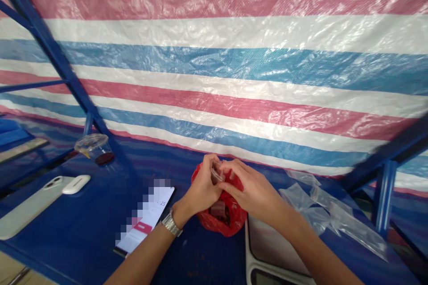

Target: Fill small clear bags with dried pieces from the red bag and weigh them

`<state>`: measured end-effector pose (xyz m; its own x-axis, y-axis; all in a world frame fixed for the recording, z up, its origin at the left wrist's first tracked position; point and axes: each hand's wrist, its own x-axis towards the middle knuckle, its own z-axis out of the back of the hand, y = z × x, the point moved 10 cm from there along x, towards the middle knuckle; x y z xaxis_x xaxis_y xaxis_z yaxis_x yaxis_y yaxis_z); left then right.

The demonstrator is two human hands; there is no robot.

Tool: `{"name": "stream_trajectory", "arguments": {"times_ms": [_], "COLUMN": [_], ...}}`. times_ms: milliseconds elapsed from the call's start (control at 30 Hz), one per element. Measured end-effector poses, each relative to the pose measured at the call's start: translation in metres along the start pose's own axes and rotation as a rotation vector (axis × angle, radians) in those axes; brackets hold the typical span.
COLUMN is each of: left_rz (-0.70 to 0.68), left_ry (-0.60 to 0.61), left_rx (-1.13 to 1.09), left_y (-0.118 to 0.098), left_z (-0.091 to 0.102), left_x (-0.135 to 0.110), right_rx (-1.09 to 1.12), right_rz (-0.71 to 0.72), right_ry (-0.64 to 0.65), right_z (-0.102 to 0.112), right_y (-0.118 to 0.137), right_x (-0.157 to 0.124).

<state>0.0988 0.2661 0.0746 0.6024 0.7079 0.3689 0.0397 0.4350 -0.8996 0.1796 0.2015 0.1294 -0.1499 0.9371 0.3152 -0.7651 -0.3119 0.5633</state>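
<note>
Here you are, left hand [201, 192] curled around a small clear plastic packet [217, 172], thin, glossy and crinkled, your right hand [245, 187] pinching at its edge, fingertips bunched. The packet sits right above the open mouth of a crumpled red plastic bag [230, 228], small dark bits inside. Just beside it, a flat, rounded-corner scale [276, 245] lies under your right forearm; beyond, limp transparent bags [309, 207] sprawl across the smooth blue tabletop [96, 213]. Your linked metal watch [171, 222] gleams.
</note>
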Motion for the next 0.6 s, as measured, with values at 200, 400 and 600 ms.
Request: {"name": "stream_trajectory", "arguments": {"times_ms": [200, 400, 600], "left_rz": [-0.016, -0.146, -0.132], "left_ry": [0.019, 0.048, 0.085], "left_rx": [0.075, 0.103, 0.360], "left_y": [-0.007, -0.024, -0.019], "left_z": [-0.009, 0.000, 0.003], "left_x": [-0.004, -0.007, -0.005], "right_rx": [0.076, 0.175, 0.283], "right_rz": [-0.018, -0.170, -0.338], "right_ry": [-0.042, 0.035, 0.621], "right_z": [0.015, 0.088, 0.045], "right_y": [-0.007, -0.046, -0.084], "right_x": [0.000, -0.025, -0.063]}}
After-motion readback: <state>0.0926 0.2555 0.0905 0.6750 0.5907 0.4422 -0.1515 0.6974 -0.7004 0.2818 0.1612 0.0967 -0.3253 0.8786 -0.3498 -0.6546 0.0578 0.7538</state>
